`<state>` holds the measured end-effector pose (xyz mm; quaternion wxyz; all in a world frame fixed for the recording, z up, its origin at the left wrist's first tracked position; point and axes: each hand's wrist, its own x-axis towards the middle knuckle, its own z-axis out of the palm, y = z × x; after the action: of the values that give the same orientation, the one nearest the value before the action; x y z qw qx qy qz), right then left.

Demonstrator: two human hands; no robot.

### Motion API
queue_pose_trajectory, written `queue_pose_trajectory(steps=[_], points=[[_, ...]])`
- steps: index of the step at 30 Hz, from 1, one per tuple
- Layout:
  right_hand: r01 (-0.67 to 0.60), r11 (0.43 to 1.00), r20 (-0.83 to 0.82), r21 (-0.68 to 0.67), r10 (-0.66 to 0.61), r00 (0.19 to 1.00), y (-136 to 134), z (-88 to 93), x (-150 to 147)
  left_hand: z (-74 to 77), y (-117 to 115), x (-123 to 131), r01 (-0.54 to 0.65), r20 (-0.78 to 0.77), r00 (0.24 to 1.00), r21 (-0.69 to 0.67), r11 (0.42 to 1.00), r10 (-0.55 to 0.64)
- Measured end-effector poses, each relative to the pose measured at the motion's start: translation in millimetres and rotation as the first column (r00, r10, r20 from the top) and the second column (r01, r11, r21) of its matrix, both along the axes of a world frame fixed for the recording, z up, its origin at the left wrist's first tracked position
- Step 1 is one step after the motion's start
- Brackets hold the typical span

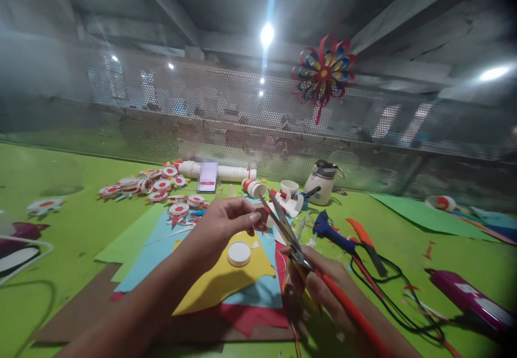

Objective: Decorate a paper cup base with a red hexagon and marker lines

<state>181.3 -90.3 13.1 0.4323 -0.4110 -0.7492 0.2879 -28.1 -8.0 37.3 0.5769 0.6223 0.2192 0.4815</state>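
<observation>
Item: small red-and-white paper piece (263, 219), pinched in our left hand (226, 220) above the bench (72, 229) centre. Our right hand (319, 285), at four o'clock of it, grips orange-handled scissors (285, 229), blades parted at the piece.
Done, we judge: heap of red-and-white discs (149, 183) at ten o'clock.
Pending: this piece's cut; white disc (239, 253) on yellow sheet (226, 280) at six o'clock.

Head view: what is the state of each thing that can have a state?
scissors: blades open, held in right hand
paper piece: pinched by left hand
paper cup: lying on its side
white cup: upright
glue gun: lying flat, unheld
white jar: upright
</observation>
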Motion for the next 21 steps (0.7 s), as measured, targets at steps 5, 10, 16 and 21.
queue_pose_trajectory(steps=[5,10,16,21], points=[[-0.099,0.984,0.075,-0.148,0.111,0.991,-3.9,1.7,7.0,5.9,1.7,-4.1,0.012,-0.056,0.998,0.007,1.000,-0.012],[-0.079,0.996,0.113,-0.052,0.084,0.990,-2.7,1.2,10.1,2.8,5.3,-6.5,0.055,-0.058,0.997,0.022,0.998,-0.054],[-0.058,0.997,0.207,-0.055,0.069,0.976,0.8,3.1,11.3,-1.1,7.4,-6.4,0.054,-0.069,0.996,0.033,0.998,-0.052],[-0.061,0.994,0.227,-0.086,0.079,0.971,1.9,2.3,13.5,-2.3,8.4,-4.3,0.022,-0.105,0.994,0.013,1.000,-0.021]])
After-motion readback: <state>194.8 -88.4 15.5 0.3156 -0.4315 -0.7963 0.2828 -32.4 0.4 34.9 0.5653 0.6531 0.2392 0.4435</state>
